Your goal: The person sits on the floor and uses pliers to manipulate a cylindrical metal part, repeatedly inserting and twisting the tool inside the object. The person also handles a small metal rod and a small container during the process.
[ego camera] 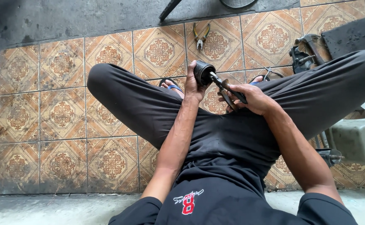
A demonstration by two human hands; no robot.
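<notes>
I sit on a patterned tile floor with my knees spread, in dark trousers. My left hand (192, 84) grips a short black cylindrical part (203, 72) held up between my knees. My right hand (251, 98) holds a pair of pliers (228, 90) by the handles, and the jaws reach into the open end of the black part.
A second pair of yellow-handled pliers (200, 37) lies on the tiles (61, 112) ahead. Tools and a dark metal clamp-like object (305, 52) sit at the upper right. A pale green casing (357, 139) stands by my right leg. A blue sandal (170, 85) shows between my legs.
</notes>
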